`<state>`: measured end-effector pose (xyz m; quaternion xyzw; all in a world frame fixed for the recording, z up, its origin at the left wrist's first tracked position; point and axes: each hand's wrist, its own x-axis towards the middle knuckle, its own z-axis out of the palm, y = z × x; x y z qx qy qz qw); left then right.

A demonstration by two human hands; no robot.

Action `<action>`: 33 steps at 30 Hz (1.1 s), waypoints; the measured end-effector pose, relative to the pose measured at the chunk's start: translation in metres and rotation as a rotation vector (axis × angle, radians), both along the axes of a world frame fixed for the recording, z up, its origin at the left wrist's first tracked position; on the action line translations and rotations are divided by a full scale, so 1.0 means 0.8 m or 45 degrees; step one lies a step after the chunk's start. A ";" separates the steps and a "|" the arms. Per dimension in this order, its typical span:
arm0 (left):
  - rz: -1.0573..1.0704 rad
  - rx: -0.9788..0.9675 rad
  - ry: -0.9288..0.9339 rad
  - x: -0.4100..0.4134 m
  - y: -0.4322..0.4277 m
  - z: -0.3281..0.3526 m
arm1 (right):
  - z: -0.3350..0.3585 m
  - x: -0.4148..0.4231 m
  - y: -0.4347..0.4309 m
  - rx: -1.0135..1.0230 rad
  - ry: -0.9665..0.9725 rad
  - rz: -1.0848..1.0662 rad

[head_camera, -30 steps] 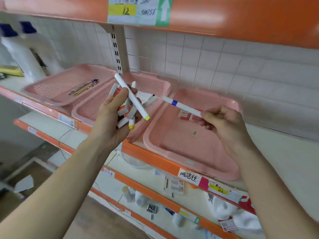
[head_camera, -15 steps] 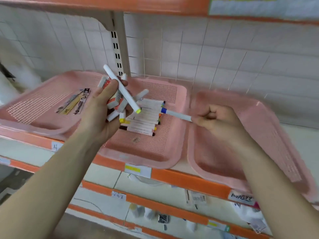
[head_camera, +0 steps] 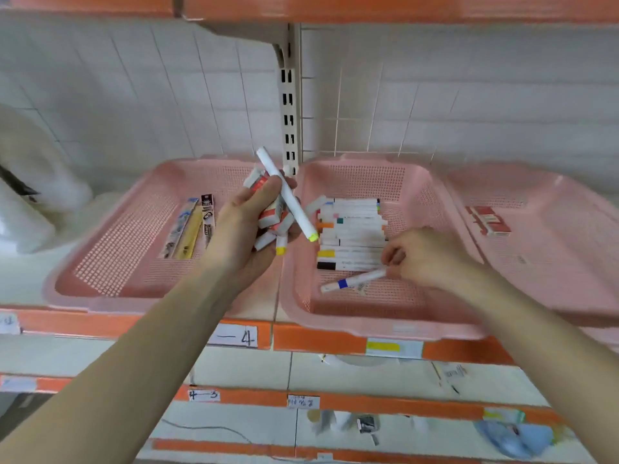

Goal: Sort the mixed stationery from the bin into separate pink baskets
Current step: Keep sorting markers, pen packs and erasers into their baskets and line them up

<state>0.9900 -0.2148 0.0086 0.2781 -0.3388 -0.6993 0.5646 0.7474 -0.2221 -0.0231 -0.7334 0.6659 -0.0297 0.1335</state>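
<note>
My left hand [head_camera: 241,229] clamped round a marker bundle [head_camera: 288,209], my right hand [head_camera: 423,259] pinched the end of a blue-banded marker [head_camera: 351,282], which lay near the middle basket [head_camera: 378,329] front edge, beside the marker row [head_camera: 351,236]

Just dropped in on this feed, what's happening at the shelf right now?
A person is sorting stationery into pink baskets on a shelf. The left hand grips a bundle of markers and small boxes between the left basket and the middle basket. The right hand pinches the end of a blue-banded marker, low in the middle basket in front of a row of markers. The left basket holds flat packs, the right basket red-and-white boxes.
</note>
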 end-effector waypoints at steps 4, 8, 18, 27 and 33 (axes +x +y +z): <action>-0.003 -0.031 -0.085 0.007 0.002 -0.002 | -0.013 0.018 -0.003 0.052 0.115 -0.024; -0.049 -0.077 -0.176 0.015 0.004 -0.004 | -0.018 0.028 -0.006 0.104 0.165 -0.039; -0.080 -0.093 -0.231 0.022 -0.004 -0.005 | -0.008 0.041 0.005 -0.084 0.552 -0.044; -0.199 -0.086 -0.113 -0.002 0.001 -0.008 | 0.020 0.058 0.013 -0.755 -0.427 0.408; -0.231 -0.111 -0.024 -0.006 0.006 -0.010 | 0.011 0.050 0.002 -0.669 -0.434 0.489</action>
